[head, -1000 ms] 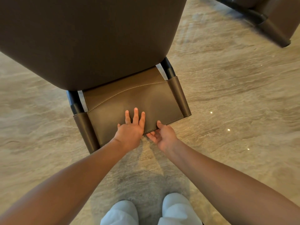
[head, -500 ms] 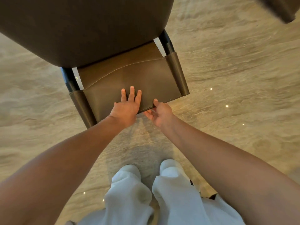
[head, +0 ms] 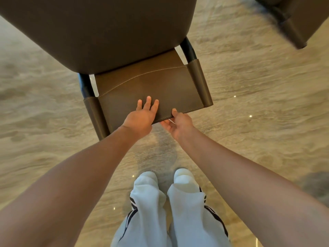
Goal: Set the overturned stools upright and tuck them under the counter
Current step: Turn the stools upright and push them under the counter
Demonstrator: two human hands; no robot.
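At centre frame, on the marble floor [head: 258, 132], the brown leather stool [head: 99, 32] has the left hand [head: 142, 118] pressed flat on its backrest band [head: 151, 86] while the right hand [head: 179, 123] pinches the band's near edge; probably heavy, stiff frame, pliant slick leather, so the wrapped posts [head: 199, 82] look the firmer hold.

Stool [head: 99, 32] on the floor [head: 267, 131] directly ahead of the feet [head: 185, 177], left grip [head: 140, 118] flat on its near panel [head: 142, 84], right grip [head: 179, 123] just beside, pinching that panel's near edge, second stool [head: 299, 27] far right, well apart.
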